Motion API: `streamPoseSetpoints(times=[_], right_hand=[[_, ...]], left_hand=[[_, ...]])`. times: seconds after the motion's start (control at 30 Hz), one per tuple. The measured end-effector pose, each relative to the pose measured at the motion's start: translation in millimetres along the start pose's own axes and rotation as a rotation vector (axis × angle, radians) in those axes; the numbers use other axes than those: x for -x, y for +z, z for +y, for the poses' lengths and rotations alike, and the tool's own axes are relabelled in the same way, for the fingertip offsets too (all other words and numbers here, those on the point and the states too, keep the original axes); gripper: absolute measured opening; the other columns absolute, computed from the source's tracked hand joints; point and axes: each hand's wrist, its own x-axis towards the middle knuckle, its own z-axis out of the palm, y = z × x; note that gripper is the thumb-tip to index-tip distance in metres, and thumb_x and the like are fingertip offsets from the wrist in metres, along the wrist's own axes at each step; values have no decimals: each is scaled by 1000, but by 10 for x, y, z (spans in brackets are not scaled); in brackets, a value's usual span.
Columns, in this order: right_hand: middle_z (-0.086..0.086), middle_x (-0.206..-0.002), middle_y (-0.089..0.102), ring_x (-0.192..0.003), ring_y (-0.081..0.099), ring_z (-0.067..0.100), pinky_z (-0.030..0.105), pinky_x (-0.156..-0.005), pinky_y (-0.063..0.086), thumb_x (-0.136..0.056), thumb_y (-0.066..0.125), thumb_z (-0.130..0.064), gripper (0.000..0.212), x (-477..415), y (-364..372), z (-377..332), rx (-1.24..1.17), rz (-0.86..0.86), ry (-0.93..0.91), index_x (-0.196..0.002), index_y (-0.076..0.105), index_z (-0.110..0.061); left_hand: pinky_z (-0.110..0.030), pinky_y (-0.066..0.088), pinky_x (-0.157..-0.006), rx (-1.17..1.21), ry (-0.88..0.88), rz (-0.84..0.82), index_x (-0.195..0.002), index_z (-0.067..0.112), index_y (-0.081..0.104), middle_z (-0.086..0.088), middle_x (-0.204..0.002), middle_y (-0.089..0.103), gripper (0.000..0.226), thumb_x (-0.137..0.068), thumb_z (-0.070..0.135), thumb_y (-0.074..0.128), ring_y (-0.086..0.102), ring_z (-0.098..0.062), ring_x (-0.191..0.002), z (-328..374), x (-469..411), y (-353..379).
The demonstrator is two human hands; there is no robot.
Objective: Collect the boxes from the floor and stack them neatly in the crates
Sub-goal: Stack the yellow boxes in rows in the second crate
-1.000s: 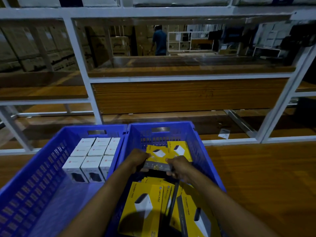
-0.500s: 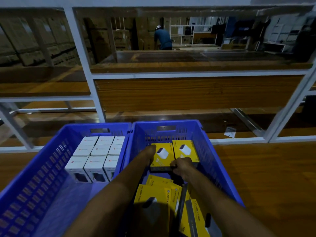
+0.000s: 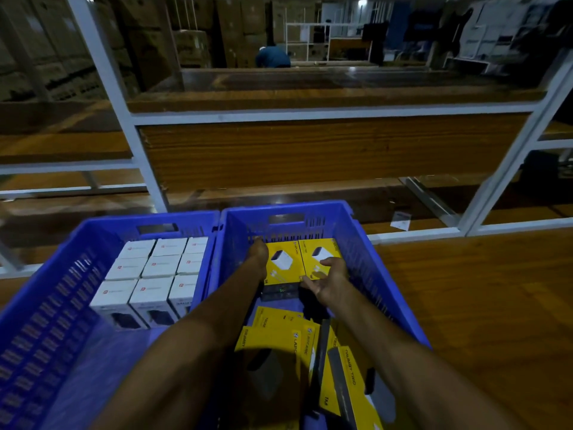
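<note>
1. Whereas half a second ago both hands sat at the near edge of the two flat yellow cardboard boxes, that pair now lies closer to the far wall of the right blue slotted plastic crate.
2. Left hand now reaches along the pair's left side, touching it. Its fingers are hidden, so I cannot tell whether it grips.
3. Right hand has turned palm-up, fingers loosely spread, holding nothing, fingertips at the pair's near edge.
4. Counts: two crates; nine white boxes visible; two flat yellow boxes; loose yellow boxes overlap, number unclear.
5. Left blue crate holds the white boxes in three rows of three. The right crate holds all the yellow ones.
</note>
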Motion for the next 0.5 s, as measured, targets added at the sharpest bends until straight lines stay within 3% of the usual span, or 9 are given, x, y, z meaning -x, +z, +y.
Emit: streamPoseSetpoints(times=[0.1, 0.17, 0.2, 0.3, 0.37, 0.43, 0.5], right_hand=[[15, -163, 15, -143, 24, 51, 55, -106, 44, -96, 51, -13, 69, 23, -3, -31, -29, -29, -4, -156, 20, -26], [16, -164, 11, -145, 21, 49, 54, -108, 43, -97, 50, -13, 71, 24, -12, -22, -52, -39, 5, -158, 16, -25], [16, -165, 9, -146, 20, 48, 54, -108, 43, -97, 51, -13, 72, 25, -14, -10, -67, -45, 7, -158, 14, -25], [15, -166, 2, -147, 17, 49, 54, -106, 44, -95, 52, -13, 77, 11, -34, 3, -109, -62, 15, -159, 10, -25], [15, -166, -1, -148, 14, 50, 54, -107, 43, -96, 54, -14, 78, 19, -52, 9, -113, -76, 28, -159, 9, -24], [16, -166, -1, -147, 14, 51, 52, -105, 45, -94, 56, -16, 80, 29, -71, -11, -107, -102, 41, -159, 9, -22], [16, -165, 7, -146, 20, 50, 52, -103, 46, -93, 59, -19, 78, 83, -79, -20, -65, -124, 63, -158, 15, -16]], left_hand=[[-44, 35, -96, 8, 9, -32, -145, 5, 37, -26, -146, 38, 51, -107, 37, 26, 46, -38, -114, 13, -35, -11], [-41, 35, -88, -12, 5, -77, -128, 12, 44, -22, -107, 52, 37, -107, 36, 25, 49, -31, -87, -41, -60, -29], [-39, 37, -87, -29, -4, -101, -127, 12, 45, -15, -100, 52, 37, -106, 35, 24, 49, -27, -84, -80, -70, -40], [-40, 44, -92, -14, -11, -150, -146, 4, 40, -17, -136, 51, 55, -104, 35, 24, 52, -31, -112, -153, -65, -56], [-44, 38, -105, 9, -22, -96, -151, 2, 29, -20, -156, 31, 59, -106, 39, 23, 39, -35, -137, -134, -35, -47], [-45, 26, -114, 28, -49, -44, -155, 3, 16, -17, -163, 9, 63, -107, 43, 23, 19, -35, -148, -74, 60, -43], [-45, 21, -116, 13, -63, -51, -156, 4, 12, -16, -164, 2, 65, -106, 45, 22, 12, -34, -150, -41, 134, -43]])
